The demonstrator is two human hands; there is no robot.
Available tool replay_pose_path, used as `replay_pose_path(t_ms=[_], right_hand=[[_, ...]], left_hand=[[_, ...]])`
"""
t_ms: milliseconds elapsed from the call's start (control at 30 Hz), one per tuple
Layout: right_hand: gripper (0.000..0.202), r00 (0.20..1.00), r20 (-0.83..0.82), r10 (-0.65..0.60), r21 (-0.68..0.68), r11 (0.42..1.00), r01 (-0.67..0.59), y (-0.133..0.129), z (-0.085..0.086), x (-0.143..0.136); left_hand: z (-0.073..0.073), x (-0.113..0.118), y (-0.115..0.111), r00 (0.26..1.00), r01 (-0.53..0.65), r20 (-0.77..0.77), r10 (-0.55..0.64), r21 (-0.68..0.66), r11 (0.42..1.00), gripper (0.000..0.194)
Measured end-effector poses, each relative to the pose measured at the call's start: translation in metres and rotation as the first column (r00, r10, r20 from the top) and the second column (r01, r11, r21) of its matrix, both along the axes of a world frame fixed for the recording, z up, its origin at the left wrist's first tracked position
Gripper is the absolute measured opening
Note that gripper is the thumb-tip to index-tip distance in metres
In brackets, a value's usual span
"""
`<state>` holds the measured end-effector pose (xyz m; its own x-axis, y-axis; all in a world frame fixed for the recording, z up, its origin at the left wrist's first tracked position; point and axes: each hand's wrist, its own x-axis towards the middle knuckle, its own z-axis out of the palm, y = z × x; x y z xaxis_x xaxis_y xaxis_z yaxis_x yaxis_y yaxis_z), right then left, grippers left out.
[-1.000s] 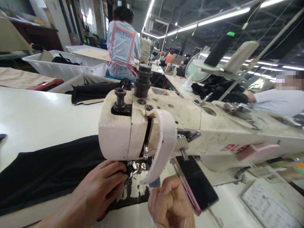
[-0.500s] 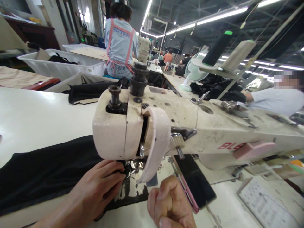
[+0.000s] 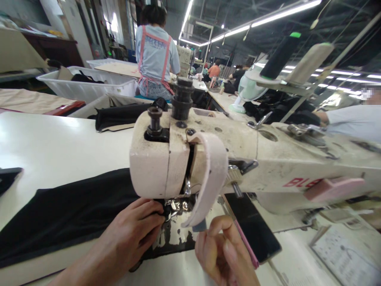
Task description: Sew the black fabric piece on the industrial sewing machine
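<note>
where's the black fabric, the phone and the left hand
black fabric point(image 3: 68, 214), head view, on its flat middle
phone point(image 3: 253, 226), head view, on its dark screen
left hand point(image 3: 131, 234), head view, on its back

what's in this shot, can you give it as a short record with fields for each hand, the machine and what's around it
setting: sewing workshop, white table
left hand: flat on the black fabric, fingertips at the presser foot
right hand: raised in front of the machine, fingers curled, whether it holds anything cannot be told
sewing machine: cream, worn paint, red lettering on the arm
phone: dark screen, pink case, lying under the machine arm
behind: person in a pink-strapped apron, seen from the back; white bin; fan
</note>
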<state>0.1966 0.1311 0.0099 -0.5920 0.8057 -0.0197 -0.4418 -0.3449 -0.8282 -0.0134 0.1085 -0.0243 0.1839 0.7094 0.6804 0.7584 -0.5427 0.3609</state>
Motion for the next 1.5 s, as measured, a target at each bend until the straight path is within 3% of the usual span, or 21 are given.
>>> replay_pose_path(t_ms=[167, 333, 600, 700, 800, 867, 1033, 1200, 1367, 1500], right_hand=[[0.025, 0.984, 0.103, -0.147, 0.266, 0.957, 0.115, 0.007, -0.014, 0.003], [0.023, 0.909, 0.248, -0.335, 0.346, 0.907, 0.240, 0.006, -0.021, 0.006], [0.026, 0.849, 0.358, -0.388, 0.485, 0.855, 0.186, 0.013, -0.028, 0.006], [0.023, 0.775, 0.438, -0.456, 0.635, 0.767, 0.092, 0.013, -0.022, 0.004], [0.019, 0.712, 0.517, -0.475, 0.795, 0.574, -0.195, 0.013, -0.014, -0.003], [0.027, 0.681, 0.587, -0.438, 0.793, 0.482, -0.373, 0.013, -0.011, -0.007], [0.040, 0.588, 0.679, -0.439, 0.734, 0.411, -0.541, 0.013, -0.015, -0.012], [0.041, 0.533, 0.695, -0.483, 0.701, 0.289, -0.652, 0.014, -0.011, -0.011], [0.049, 0.466, 0.743, -0.480, 0.639, 0.305, -0.706, 0.016, -0.001, -0.015], [0.057, 0.474, 0.731, -0.490, 0.653, 0.304, -0.694, 0.018, -0.001, -0.020]], left_hand=[[-0.004, -0.002, -0.001, 0.993, 0.038, 0.119, -0.024, -0.123, 0.992, 0.017], [-0.003, -0.005, -0.002, 0.982, 0.070, 0.186, -0.036, -0.179, 0.981, 0.015], [0.000, -0.003, -0.002, 0.994, 0.045, 0.106, -0.028, -0.157, 0.987, 0.019], [-0.001, -0.004, -0.002, 0.993, 0.061, 0.109, -0.044, -0.160, 0.985, 0.017], [-0.001, -0.004, -0.002, 0.993, 0.074, 0.109, -0.055, -0.178, 0.981, 0.016], [-0.001, -0.004, -0.003, 0.992, 0.074, 0.110, -0.055, -0.180, 0.981, 0.016], [0.002, -0.001, -0.004, 0.996, 0.023, 0.083, -0.017, -0.071, 0.997, 0.019], [0.003, 0.000, -0.006, 0.993, 0.048, 0.117, -0.035, -0.108, 0.993, 0.020], [0.004, -0.004, -0.007, 0.987, 0.088, 0.149, -0.066, -0.152, 0.984, 0.022], [0.007, -0.008, -0.001, 0.991, 0.080, 0.123, -0.060, -0.165, 0.983, 0.021]])
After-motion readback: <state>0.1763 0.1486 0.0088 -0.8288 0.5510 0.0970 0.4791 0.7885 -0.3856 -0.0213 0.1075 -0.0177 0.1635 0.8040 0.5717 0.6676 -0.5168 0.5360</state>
